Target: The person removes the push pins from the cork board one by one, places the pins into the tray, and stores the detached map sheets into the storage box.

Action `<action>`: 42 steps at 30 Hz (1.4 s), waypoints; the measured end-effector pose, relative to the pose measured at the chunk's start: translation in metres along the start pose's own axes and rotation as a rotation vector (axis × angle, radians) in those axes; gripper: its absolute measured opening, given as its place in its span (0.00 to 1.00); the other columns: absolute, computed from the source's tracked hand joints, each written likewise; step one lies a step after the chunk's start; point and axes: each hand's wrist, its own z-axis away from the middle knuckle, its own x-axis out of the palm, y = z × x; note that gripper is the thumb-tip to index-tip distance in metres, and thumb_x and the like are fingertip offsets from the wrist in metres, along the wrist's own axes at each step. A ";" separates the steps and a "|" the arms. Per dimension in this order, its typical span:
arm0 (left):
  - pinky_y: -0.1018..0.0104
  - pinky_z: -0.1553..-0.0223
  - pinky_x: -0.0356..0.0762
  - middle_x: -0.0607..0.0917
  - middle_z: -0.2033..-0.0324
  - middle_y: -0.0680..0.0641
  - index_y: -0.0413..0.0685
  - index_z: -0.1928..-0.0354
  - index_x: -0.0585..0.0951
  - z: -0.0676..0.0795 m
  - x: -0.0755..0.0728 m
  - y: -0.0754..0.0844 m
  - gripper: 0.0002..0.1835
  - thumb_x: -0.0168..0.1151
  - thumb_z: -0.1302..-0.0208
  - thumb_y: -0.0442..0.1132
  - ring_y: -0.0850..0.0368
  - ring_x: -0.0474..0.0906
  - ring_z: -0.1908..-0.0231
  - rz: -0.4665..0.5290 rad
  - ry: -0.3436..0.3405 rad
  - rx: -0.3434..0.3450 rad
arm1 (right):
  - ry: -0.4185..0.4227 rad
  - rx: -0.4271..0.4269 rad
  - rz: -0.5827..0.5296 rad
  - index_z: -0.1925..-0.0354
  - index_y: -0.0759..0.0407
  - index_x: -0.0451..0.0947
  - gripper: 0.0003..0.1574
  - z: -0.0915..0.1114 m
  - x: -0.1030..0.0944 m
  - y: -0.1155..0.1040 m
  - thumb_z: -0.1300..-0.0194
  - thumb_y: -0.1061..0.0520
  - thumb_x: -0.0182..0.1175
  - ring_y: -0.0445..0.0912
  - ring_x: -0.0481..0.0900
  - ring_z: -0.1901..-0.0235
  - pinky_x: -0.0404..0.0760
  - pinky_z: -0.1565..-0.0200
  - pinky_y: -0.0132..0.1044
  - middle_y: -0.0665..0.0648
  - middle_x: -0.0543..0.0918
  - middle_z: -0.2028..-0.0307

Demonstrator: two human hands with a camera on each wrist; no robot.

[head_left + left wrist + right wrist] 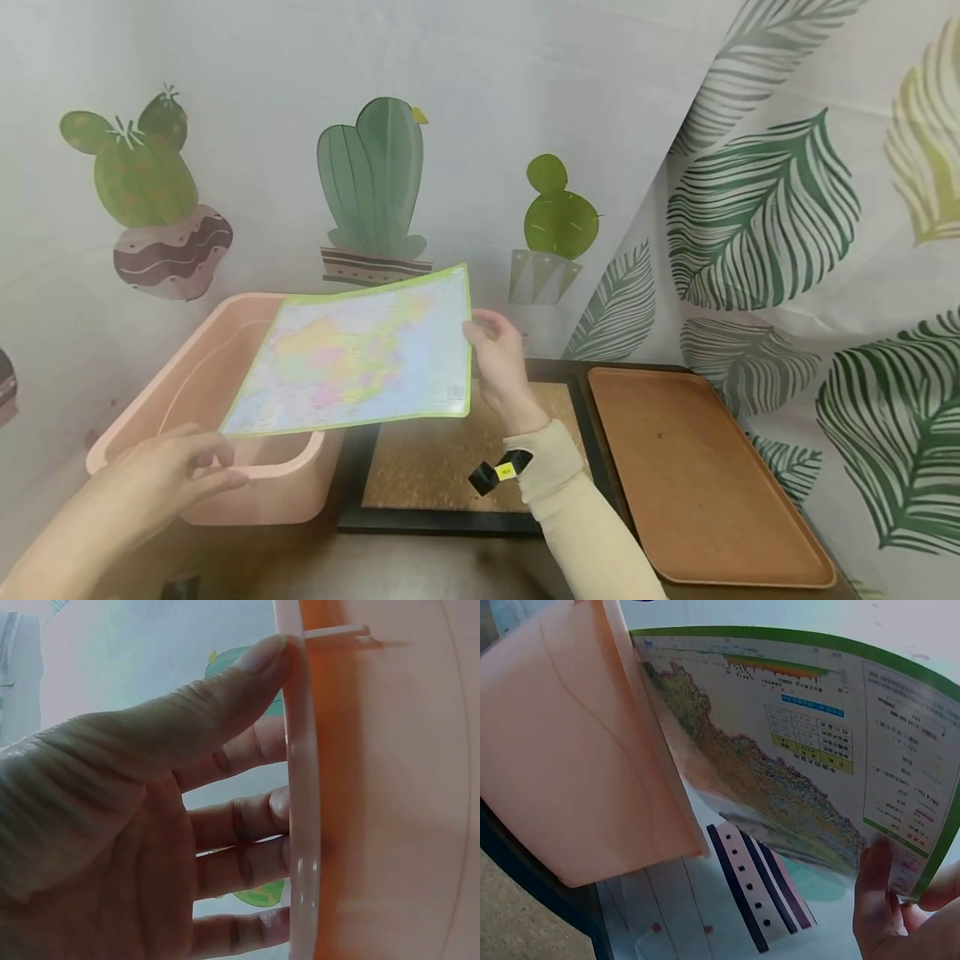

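Observation:
A map sheet (pixel 352 354) with a green border is tilted over the pink tub (pixel 300 500), covering part of its opening. My right hand (pixel 497 358) pinches the sheet's right edge between thumb and fingers. In the right wrist view, the underside of the map (pixel 780 750) shows a relief strip and a small table. My left hand (pixel 172 471) is at the tub's front rim, close to the map's lower left corner, its fingers loosely extended. From the left wrist, the thumb (pixel 202 709) overlaps the rim (pixel 300 787), and the fingertips are hidden behind it.
A cork board (pixel 420 467) in a black frame lies right of the tub on a dark table (pixel 375 567). Further right is a brown tray (pixel 697 475). A cloth backdrop (pixel 480 100) with cactus and leaf prints hangs behind.

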 end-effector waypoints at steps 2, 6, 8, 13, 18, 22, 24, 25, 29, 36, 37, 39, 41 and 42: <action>0.69 0.75 0.61 0.68 0.76 0.62 0.66 0.74 0.74 0.000 0.000 0.000 0.13 0.72 0.46 0.53 0.70 0.63 0.75 0.007 0.007 0.002 | -0.008 0.003 0.019 0.44 0.65 0.73 0.17 -0.001 0.007 -0.001 0.30 0.64 0.56 0.51 0.78 0.56 0.79 0.55 0.40 0.63 0.78 0.53; 0.69 0.75 0.62 0.68 0.75 0.62 0.66 0.73 0.76 0.000 0.000 0.001 0.12 0.71 0.45 0.53 0.70 0.63 0.74 0.020 -0.007 -0.007 | -0.022 0.000 0.056 0.44 0.65 0.73 0.17 -0.002 0.021 -0.002 0.30 0.64 0.56 0.51 0.79 0.56 0.78 0.56 0.40 0.63 0.79 0.54; 0.69 0.74 0.62 0.69 0.75 0.62 0.65 0.72 0.77 0.000 -0.001 0.001 0.10 0.71 0.43 0.53 0.70 0.64 0.73 0.024 -0.021 -0.012 | -0.026 -0.002 0.073 0.44 0.64 0.73 0.17 -0.003 0.028 -0.002 0.30 0.64 0.56 0.50 0.79 0.56 0.77 0.56 0.39 0.62 0.80 0.55; 0.69 0.74 0.63 0.69 0.74 0.61 0.65 0.72 0.78 -0.001 -0.001 0.001 0.10 0.70 0.43 0.54 0.70 0.64 0.74 0.020 -0.040 -0.029 | -0.038 -0.016 0.111 0.46 0.63 0.75 0.16 -0.004 0.046 -0.002 0.31 0.63 0.57 0.49 0.80 0.57 0.76 0.54 0.40 0.60 0.82 0.58; 0.69 0.73 0.63 0.70 0.73 0.59 0.66 0.71 0.77 0.001 0.000 0.000 0.10 0.67 0.40 0.56 0.69 0.65 0.73 0.056 -0.071 -0.062 | -0.051 -0.042 0.187 0.44 0.60 0.75 0.17 -0.004 0.063 -0.001 0.31 0.61 0.57 0.48 0.80 0.59 0.78 0.54 0.42 0.57 0.82 0.61; 0.70 0.73 0.63 0.70 0.72 0.60 0.65 0.70 0.76 0.001 0.000 0.001 0.10 0.66 0.38 0.56 0.70 0.64 0.73 0.080 -0.079 -0.065 | -0.051 -0.057 0.215 0.45 0.61 0.75 0.17 -0.005 0.076 0.001 0.31 0.62 0.58 0.48 0.81 0.61 0.79 0.56 0.41 0.57 0.82 0.63; 0.70 0.74 0.62 0.71 0.73 0.60 0.65 0.70 0.76 0.001 -0.001 0.001 0.10 0.66 0.38 0.56 0.70 0.64 0.74 0.081 -0.079 -0.060 | -0.056 -0.056 0.224 0.45 0.61 0.75 0.16 -0.005 0.082 0.002 0.30 0.61 0.58 0.47 0.81 0.62 0.79 0.57 0.40 0.56 0.82 0.63; 0.71 0.76 0.62 0.70 0.75 0.61 0.65 0.71 0.75 0.000 0.000 0.001 0.11 0.68 0.40 0.55 0.71 0.63 0.76 0.077 -0.040 -0.019 | -0.057 -0.055 0.231 0.45 0.61 0.75 0.16 -0.005 0.084 0.002 0.30 0.61 0.58 0.47 0.81 0.63 0.79 0.58 0.40 0.56 0.82 0.64; 0.76 0.81 0.58 0.65 0.80 0.66 0.64 0.74 0.73 -0.001 0.005 0.000 0.14 0.73 0.48 0.49 0.75 0.56 0.82 0.063 0.117 0.141 | -0.057 -0.039 0.257 0.46 0.61 0.75 0.16 -0.002 0.095 0.003 0.30 0.60 0.58 0.45 0.80 0.65 0.79 0.61 0.39 0.54 0.82 0.65; 0.72 0.78 0.60 0.65 0.80 0.67 0.65 0.74 0.73 0.000 0.006 0.000 0.14 0.73 0.46 0.48 0.74 0.59 0.79 0.077 0.076 0.077 | -0.031 -0.006 0.256 0.49 0.59 0.77 0.12 0.004 0.113 0.010 0.31 0.61 0.59 0.44 0.80 0.69 0.80 0.64 0.38 0.52 0.81 0.68; 0.72 0.79 0.59 0.65 0.80 0.66 0.64 0.75 0.72 0.000 0.007 0.000 0.15 0.73 0.47 0.46 0.74 0.58 0.80 0.078 0.088 0.100 | -0.027 0.000 0.252 0.50 0.59 0.77 0.12 0.004 0.116 0.011 0.31 0.61 0.59 0.44 0.80 0.69 0.80 0.64 0.38 0.52 0.80 0.68; 0.73 0.80 0.59 0.63 0.80 0.67 0.64 0.75 0.71 0.000 0.008 -0.001 0.16 0.74 0.49 0.45 0.74 0.57 0.80 0.073 0.116 0.134 | -0.018 0.016 0.252 0.51 0.57 0.77 0.11 0.006 0.120 0.015 0.32 0.60 0.60 0.44 0.80 0.69 0.80 0.65 0.38 0.51 0.80 0.68; 0.73 0.80 0.58 0.63 0.80 0.67 0.65 0.75 0.71 0.000 0.008 -0.001 0.17 0.75 0.50 0.46 0.74 0.57 0.80 0.063 0.125 0.132 | -0.013 0.026 0.250 0.51 0.55 0.78 0.11 0.007 0.123 0.017 0.32 0.60 0.60 0.44 0.79 0.70 0.79 0.65 0.38 0.51 0.79 0.68; 0.73 0.80 0.58 0.63 0.80 0.67 0.65 0.75 0.72 0.000 0.008 -0.001 0.16 0.75 0.50 0.46 0.74 0.57 0.80 0.059 0.121 0.125 | -0.011 0.032 0.251 0.51 0.55 0.78 0.11 0.008 0.124 0.019 0.32 0.59 0.60 0.44 0.79 0.70 0.79 0.65 0.38 0.50 0.79 0.68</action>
